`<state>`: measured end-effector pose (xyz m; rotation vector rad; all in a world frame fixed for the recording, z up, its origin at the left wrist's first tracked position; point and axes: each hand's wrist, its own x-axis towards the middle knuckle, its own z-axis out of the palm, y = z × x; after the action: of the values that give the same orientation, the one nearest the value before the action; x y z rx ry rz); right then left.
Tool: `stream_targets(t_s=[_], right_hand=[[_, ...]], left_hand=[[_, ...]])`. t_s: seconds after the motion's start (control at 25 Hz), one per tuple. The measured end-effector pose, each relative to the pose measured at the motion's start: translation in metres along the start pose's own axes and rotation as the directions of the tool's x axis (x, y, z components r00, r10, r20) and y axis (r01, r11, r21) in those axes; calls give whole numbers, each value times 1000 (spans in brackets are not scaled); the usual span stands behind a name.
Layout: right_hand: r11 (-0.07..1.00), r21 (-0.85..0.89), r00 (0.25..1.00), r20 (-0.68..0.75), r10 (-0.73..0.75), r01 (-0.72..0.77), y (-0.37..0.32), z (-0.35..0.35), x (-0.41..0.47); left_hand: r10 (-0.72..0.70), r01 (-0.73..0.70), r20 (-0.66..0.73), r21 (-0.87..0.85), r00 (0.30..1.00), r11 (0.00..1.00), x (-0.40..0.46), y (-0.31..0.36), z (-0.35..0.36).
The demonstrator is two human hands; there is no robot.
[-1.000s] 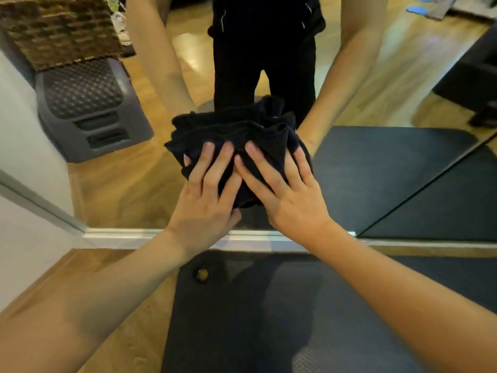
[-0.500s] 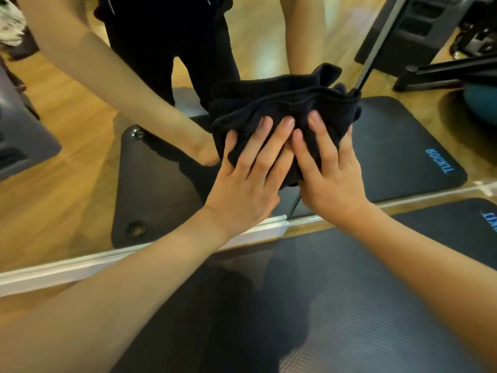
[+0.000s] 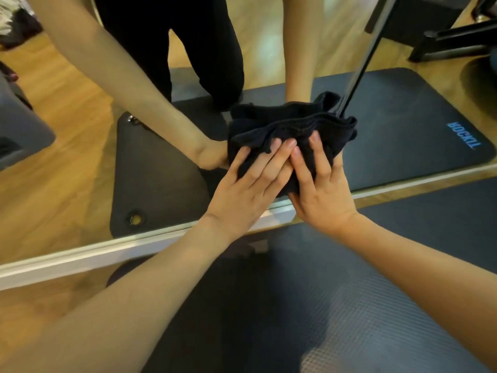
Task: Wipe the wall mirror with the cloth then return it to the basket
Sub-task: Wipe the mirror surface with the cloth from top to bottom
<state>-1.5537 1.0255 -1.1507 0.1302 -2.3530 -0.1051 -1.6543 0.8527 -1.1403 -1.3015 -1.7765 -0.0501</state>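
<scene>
Here the left hand (image 3: pixel 242 195) and right hand (image 3: pixel 321 192), fingers spread, press the black cloth (image 3: pixel 290 127) flat against the wall mirror (image 3: pixel 67 162) at centre frame; a dark mat (image 3: pixel 269 305) covers the wooden floor (image 3: pixel 40 300) below.

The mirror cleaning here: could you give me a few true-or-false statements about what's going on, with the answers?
1. Both hands press the cloth against the mirror. True; the left hand and right hand lie flat on it.
2. The cloth is white. False; it is black.
3. The wiping is near the mirror's bottom edge. True.
4. A dark exercise mat lies on the floor in front of the mirror. True.
5. The basket sits beside the hands. False; no basket is in view.
6. The floor is tiled. False; it looks like wood.
</scene>
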Motion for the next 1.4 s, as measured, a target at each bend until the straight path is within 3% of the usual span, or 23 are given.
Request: stream_targets(t_s=[0.08, 0.4, 0.8, 1.04, 1.16, 1.24, 1.4], right_hand=[[999, -35, 1000, 12, -9, 10, -14, -4, 8], [989, 99, 994, -1, 112, -112, -122, 31, 44], [974, 208, 996, 33, 88, -93, -376, 87, 143], [979, 202, 993, -115, 8, 15, -507, 132, 188], [981, 193, 990, -139, 15, 12, -543, 153, 194], [981, 192, 985, -173, 2, 32, -547, 164, 191], [981, 112, 980, -140, -139, 155, -533, 180, 172]], left_hand=[[29, -29, -21, 5, 999, 1000, -5, -12, -8], [91, -94, 85, 25, 992, 995, -75, -98, -57], [-34, 16, 127, 144, 991, 989, -264, -281, -149], [-69, 20, 199, 237, 978, 971, -372, -379, -195], [-101, 48, 284, 188, 953, 981, -405, -394, -202], [-119, 66, 267, 200, 956, 978, -414, -390, -198], [-185, 108, 248, 296, 951, 949, -441, -358, -174]])
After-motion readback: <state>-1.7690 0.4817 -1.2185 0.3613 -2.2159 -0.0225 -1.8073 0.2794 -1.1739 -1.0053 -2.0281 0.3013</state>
